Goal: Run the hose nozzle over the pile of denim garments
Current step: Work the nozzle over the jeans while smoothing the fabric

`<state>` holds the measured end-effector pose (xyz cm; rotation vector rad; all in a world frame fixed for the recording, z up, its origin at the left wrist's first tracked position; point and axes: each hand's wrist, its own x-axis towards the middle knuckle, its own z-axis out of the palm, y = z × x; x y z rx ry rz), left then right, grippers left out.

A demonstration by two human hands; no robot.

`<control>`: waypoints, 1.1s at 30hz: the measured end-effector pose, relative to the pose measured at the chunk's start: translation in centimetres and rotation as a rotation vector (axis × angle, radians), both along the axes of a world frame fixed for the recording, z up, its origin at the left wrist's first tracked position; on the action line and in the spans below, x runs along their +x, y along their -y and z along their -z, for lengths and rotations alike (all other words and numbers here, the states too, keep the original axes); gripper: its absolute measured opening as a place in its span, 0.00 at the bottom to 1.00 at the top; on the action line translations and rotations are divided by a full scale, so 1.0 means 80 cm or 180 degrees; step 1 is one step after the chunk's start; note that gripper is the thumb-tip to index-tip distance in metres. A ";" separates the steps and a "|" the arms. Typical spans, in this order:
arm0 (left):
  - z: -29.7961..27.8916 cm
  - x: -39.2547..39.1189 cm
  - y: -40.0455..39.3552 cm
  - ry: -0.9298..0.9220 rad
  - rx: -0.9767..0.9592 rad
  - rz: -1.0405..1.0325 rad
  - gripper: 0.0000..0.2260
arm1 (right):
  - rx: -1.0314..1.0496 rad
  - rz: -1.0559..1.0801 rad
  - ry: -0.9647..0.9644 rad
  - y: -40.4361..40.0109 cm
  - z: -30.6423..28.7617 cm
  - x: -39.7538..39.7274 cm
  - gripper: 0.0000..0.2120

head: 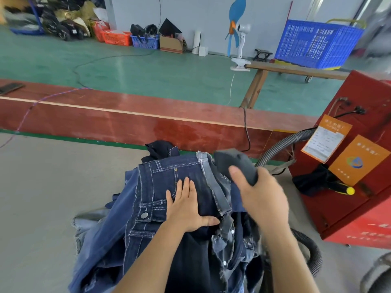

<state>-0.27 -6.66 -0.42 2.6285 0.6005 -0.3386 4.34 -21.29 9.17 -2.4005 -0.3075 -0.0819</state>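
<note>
Dark-blue denim, white-stitched, heaped as a loose pile of denim garments [160, 208] on the pale grey work surface [53, 187], right under the viewpoint. Topmost piece is a pair of jeans with a metal button and frayed lighter hems at its right edge.

Left hand [186, 208]: fingers straight, palm flat on the top garment, pressing it down. Right hand [260, 195]: curled round the dark grey hose nozzle [234, 163], thumb on top; nozzle head sits at the pile's far right edge, apparently just above or touching the cloth, contact unclear.

Grey ribbed hose [281, 146] arcs from nozzle toward the red metal machine cabinet [349, 197] at right.

Handling, as judged: denim heavy for cloth, limp, likely to bunch or lift under the nozzle, so the flat palm as anchor makes sense. Nozzle looks rigid and light; hold at its narrow neck, where the hand is. Hose stiffness may tug sideways.
</note>
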 end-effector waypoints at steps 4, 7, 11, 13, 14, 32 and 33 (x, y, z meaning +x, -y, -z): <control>-0.042 -0.001 0.008 0.1076 -0.0849 -0.0558 0.44 | 0.1230 0.0138 -0.0254 0.010 -0.008 0.011 0.20; -0.069 -0.007 0.032 0.1373 -0.2570 -0.0144 0.18 | 0.1704 0.0127 -0.0521 0.003 -0.009 0.011 0.17; -0.077 -0.013 0.057 0.1347 -0.3644 0.0338 0.11 | 0.1652 -0.0107 -0.0579 -0.006 -0.014 0.007 0.18; -0.080 -0.013 0.054 0.1518 -0.4052 0.0205 0.14 | 0.1784 -0.0297 -0.0702 -0.005 -0.018 0.004 0.22; -0.082 -0.013 0.051 0.1574 -0.4257 0.0152 0.16 | 0.1838 -0.0378 -0.0777 -0.004 -0.021 0.003 0.24; -0.084 -0.005 0.040 0.1913 -0.4421 -0.0394 0.12 | -0.0781 -0.1045 0.0176 0.046 -0.009 -0.017 0.38; -0.082 -0.006 0.030 0.1890 -0.3979 -0.0216 0.10 | -0.0708 -0.0958 0.0156 0.053 -0.014 -0.013 0.36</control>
